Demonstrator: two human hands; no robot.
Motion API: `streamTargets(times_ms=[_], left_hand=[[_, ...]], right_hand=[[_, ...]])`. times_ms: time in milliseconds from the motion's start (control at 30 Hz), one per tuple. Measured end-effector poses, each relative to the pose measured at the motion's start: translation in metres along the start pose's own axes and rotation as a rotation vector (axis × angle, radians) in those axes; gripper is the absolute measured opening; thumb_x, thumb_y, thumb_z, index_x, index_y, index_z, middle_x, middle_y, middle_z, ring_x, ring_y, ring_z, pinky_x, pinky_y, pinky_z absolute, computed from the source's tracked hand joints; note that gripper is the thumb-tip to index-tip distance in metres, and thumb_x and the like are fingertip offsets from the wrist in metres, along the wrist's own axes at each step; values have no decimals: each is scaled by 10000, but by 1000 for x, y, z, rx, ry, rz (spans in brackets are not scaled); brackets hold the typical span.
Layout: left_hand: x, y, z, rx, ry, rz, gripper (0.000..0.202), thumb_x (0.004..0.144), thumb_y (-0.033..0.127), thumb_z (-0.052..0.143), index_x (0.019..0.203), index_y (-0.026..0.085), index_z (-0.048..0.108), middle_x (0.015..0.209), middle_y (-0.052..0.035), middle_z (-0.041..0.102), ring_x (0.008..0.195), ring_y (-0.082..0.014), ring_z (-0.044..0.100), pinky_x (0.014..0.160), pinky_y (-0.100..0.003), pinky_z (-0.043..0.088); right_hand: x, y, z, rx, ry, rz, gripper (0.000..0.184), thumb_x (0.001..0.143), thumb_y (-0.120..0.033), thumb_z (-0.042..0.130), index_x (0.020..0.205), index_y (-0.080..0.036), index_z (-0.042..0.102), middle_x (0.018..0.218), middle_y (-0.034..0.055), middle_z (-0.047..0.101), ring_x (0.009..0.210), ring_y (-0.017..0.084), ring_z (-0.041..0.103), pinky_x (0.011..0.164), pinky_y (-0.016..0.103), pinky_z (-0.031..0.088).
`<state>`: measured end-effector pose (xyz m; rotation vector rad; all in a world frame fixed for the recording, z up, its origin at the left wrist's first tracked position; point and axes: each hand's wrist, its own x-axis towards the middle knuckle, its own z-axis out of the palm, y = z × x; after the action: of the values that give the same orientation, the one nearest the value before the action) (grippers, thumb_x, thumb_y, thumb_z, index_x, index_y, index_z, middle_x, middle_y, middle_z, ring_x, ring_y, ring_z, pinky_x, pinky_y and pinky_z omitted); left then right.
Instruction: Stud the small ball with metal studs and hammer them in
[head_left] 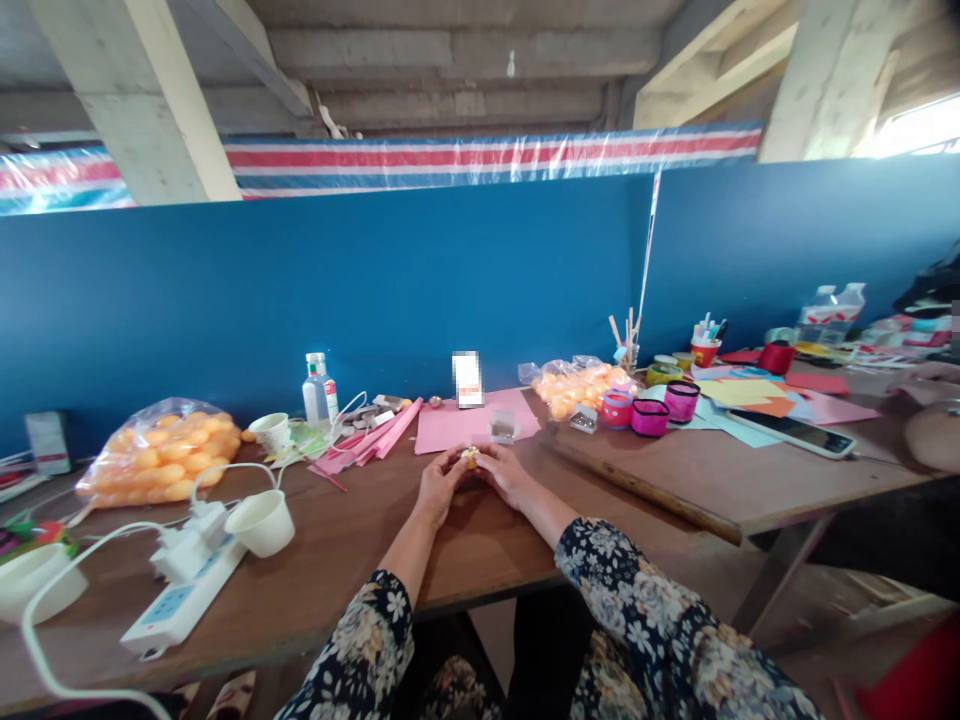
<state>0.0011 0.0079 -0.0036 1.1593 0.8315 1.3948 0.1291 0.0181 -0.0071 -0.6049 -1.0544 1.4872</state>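
Note:
My left hand (439, 484) and my right hand (507, 474) meet above the front of the brown table. Between their fingertips is a small yellow piece (470, 458), pinched from both sides; its kind is too small to make out. Just beyond the fingers, a little clear box (503, 428) sits on a sheet of pink paper (442, 432). A white card or screen, blurred in part (470, 390), stands upright at the back of that sheet. Folded pink strips (375, 442) lie to the left of it.
At left are a bag of orange balls (169, 450), a power strip (184, 605), a paper cup (261, 522) and a bottle (321, 390). Rightward lie another bag of orange balls (574, 385), tape rolls (649, 417), coloured paper and a phone (791, 434). Another person's arm (932, 436) rests far right.

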Motion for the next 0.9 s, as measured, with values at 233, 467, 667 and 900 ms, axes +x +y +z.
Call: streamTargets(times_ms=[233, 467, 667, 900], left_hand=[[-1, 1, 0, -21, -19, -12, 450, 587, 312, 696, 987, 126, 607, 955, -96, 656, 819, -193, 619, 829, -374, 455], [0, 1, 2, -80, 6, -23, 410, 622, 287, 673, 989, 117, 608, 959, -95, 653, 828, -180, 612, 831, -356, 456], [1, 0, 1, -95, 10, -26, 389, 624, 276, 670, 972, 113, 611, 961, -101, 649, 844, -190, 609, 832, -368, 456], [2, -3, -1, -76, -2, -2, 401, 587, 272, 698, 945, 119, 604, 914, -98, 655, 790, -182, 621, 804, -376, 468]], right_hand=[[-3, -3, 1, -5, -39, -16, 253, 614, -288, 669, 829, -165, 620, 815, 32, 637, 762, 154, 581, 760, 321, 437], [-2, -2, 1, -8, -32, -19, 322, 584, -312, 689, 860, -163, 619, 831, 33, 644, 763, 162, 586, 759, 321, 438], [-3, -1, -1, -85, -21, -56, 339, 585, -291, 686, 887, -153, 614, 829, 38, 647, 778, 182, 588, 782, 342, 436], [-2, -2, 0, -35, -47, -35, 284, 581, -273, 675, 838, -161, 629, 770, 19, 643, 730, 165, 589, 770, 340, 440]])
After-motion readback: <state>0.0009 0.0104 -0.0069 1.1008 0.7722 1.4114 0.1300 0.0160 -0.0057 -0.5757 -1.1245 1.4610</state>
